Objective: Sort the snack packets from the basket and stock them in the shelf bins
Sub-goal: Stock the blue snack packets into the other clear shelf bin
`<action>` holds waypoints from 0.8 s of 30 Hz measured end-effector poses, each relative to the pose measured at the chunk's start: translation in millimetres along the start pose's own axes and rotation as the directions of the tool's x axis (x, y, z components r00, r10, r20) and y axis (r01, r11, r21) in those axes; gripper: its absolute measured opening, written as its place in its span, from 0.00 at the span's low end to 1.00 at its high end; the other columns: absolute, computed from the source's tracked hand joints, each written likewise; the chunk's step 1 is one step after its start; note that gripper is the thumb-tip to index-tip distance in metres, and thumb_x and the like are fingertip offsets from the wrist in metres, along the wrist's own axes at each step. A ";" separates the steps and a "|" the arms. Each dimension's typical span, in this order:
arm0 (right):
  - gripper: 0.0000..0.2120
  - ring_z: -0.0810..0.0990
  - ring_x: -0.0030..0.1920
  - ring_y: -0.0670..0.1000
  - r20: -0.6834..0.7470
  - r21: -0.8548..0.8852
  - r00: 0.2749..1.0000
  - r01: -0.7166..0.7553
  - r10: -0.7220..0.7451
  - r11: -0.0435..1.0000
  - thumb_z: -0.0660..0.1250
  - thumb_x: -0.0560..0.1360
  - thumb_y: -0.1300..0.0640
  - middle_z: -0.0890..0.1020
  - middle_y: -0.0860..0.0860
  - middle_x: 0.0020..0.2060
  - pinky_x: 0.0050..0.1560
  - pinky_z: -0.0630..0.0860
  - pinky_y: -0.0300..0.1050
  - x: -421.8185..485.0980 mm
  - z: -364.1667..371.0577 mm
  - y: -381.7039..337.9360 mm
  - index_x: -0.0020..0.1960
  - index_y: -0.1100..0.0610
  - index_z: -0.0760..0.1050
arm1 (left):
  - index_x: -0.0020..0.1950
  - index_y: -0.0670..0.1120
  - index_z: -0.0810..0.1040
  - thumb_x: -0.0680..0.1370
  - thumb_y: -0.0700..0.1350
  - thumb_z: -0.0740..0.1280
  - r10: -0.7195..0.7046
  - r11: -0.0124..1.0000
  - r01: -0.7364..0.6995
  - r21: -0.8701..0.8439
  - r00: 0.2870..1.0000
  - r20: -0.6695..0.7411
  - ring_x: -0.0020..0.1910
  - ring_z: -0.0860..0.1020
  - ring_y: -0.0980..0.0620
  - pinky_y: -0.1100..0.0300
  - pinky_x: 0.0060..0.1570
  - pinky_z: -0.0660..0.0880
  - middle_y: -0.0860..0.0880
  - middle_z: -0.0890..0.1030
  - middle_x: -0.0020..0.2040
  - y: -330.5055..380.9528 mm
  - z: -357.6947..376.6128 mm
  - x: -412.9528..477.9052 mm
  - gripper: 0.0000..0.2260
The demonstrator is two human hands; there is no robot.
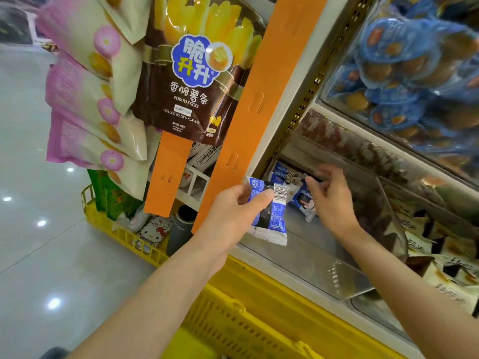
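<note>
Snack packets (269, 216) in blue and white are pinched in the left hand (233, 206) at the front edge of the clear shelf bin (337, 275). The right hand (331, 195) hovers inside the bin above loose packets (305, 200), fingers relaxed, gripping nothing. A yellow basket (233, 320) sits below

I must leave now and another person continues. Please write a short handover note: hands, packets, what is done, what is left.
Left hand grips blue packets at the front of the clear bin.
Right hand hangs over the bin, fingers relaxed, holding nothing.
Done: several matching packets lie inside the bin.
Left: place the held packets; what the yellow basket holds is hidden.
</note>
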State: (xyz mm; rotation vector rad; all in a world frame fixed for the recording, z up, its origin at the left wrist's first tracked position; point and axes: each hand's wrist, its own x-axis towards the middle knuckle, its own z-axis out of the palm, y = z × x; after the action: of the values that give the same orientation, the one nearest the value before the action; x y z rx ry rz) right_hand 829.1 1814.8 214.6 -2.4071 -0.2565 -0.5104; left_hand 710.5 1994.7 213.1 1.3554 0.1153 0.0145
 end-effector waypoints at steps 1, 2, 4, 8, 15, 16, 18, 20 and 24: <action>0.11 0.77 0.39 0.41 0.033 0.146 0.999 -0.014 0.010 0.989 0.61 0.78 0.54 0.78 0.51 0.52 0.40 0.74 0.34 -13.3 -4.4 -12.2 0.60 0.54 0.69 | 0.60 0.50 0.75 0.76 0.54 0.65 -0.018 1.000 0.018 0.001 1.000 0.001 0.48 0.80 0.58 0.72 0.32 0.73 0.51 0.82 0.52 0.3 1.6 -1.8 0.15; 0.08 0.78 0.36 0.40 0.104 0.279 0.994 -0.048 0.020 0.959 0.58 0.79 0.52 0.79 0.50 0.49 0.37 0.75 0.34 -26.6 -9.8 -24.4 0.56 0.51 0.71 | 0.60 0.49 0.74 0.75 0.54 0.65 -0.039 0.999 0.039 0.009 0.999 0.004 0.49 0.79 0.58 0.68 0.34 0.72 0.51 0.81 0.53 0.6 3.5 -3.5 0.16; 0.14 0.80 0.35 0.40 0.303 0.402 0.953 -0.117 -0.012 0.908 0.53 0.79 0.46 0.82 0.46 0.45 0.36 0.77 0.35 -50.4 -22.0 -44.2 0.51 0.49 0.75 | 0.58 0.50 0.72 0.75 0.55 0.66 -0.074 0.995 0.073 0.071 0.997 0.024 0.50 0.78 0.57 0.65 0.36 0.70 0.52 0.80 0.53 -0.4 8.2 -7.6 0.16; 0.11 0.79 0.31 0.39 0.552 0.289 0.833 -0.142 -0.044 0.947 0.58 0.78 0.49 0.84 0.45 0.39 0.34 0.76 0.31 -73.5 -42.0 -54.0 0.46 0.49 0.79 | 0.54 0.52 0.73 0.73 0.54 0.69 -0.019 0.958 -0.007 0.286 0.996 0.087 0.49 0.76 0.56 0.64 0.35 0.69 0.53 0.79 0.51 -3.4 19.5 -15.8 0.13; 0.02 0.82 0.37 0.43 0.399 0.361 0.915 -0.105 -0.052 0.927 0.70 0.72 0.56 0.83 0.47 0.38 0.35 0.79 0.38 -99.9 -72.4 -38.0 0.40 0.52 0.78 | 0.47 0.59 0.73 0.71 0.55 0.70 0.060 0.927 -0.125 0.354 0.980 0.189 0.46 0.76 0.65 0.67 0.41 0.70 0.59 0.78 0.47 -10.5 31.5 -39.3 0.08; 0.03 0.81 0.36 0.43 0.332 0.367 0.941 -0.070 -0.061 0.928 0.71 0.71 0.56 0.83 0.47 0.37 0.34 0.79 0.37 -104.5 -74.6 -37.9 0.39 0.51 0.78 | 0.48 0.59 0.72 0.71 0.56 0.69 0.049 0.926 -0.115 0.361 0.981 0.187 0.44 0.74 0.66 0.68 0.39 0.68 0.60 0.77 0.47 -11.9 33.6 -42.4 0.09; 0.06 0.81 0.37 0.42 0.172 0.359 0.979 0.038 -0.107 0.933 0.73 0.69 0.57 0.83 0.46 0.36 0.37 0.79 0.36 -112.1 -81.9 -40.3 0.37 0.49 0.78 | 0.53 0.55 0.70 0.73 0.55 0.68 -0.004 0.927 -0.056 0.370 0.987 0.158 0.45 0.73 0.66 0.67 0.38 0.68 0.59 0.75 0.49 -15.4 35.4 -46.2 0.13; 0.07 0.80 0.40 0.41 0.015 0.191 0.952 0.297 -0.305 0.936 0.73 0.69 0.59 0.81 0.42 0.37 0.41 0.78 0.36 -117.6 -91.6 -42.1 0.38 0.49 0.77 | 0.58 0.48 0.69 0.77 0.54 0.64 -0.098 0.927 0.050 0.371 0.989 0.112 0.46 0.76 0.59 0.64 0.39 0.70 0.54 0.76 0.52 -17.2 35.0 -50.7 0.14; 0.02 0.81 0.43 0.46 0.120 -0.208 0.720 0.691 -0.683 0.692 0.70 0.71 0.56 0.81 0.48 0.44 0.36 0.79 0.42 -131.1 -102.1 -38.3 0.42 0.55 0.79 | 0.57 0.41 0.75 0.81 0.54 0.54 -0.294 0.940 0.325 -0.103 0.925 0.242 0.38 0.80 0.50 0.59 0.37 0.73 0.44 0.83 0.46 -11.5 39.4 -62.3 0.19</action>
State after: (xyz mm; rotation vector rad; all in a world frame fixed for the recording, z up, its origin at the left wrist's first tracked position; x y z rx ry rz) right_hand 668.6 1771.9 253.2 -2.4919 -1.2168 -0.8731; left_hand 651.5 1949.1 214.8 1.1756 0.1362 -0.3905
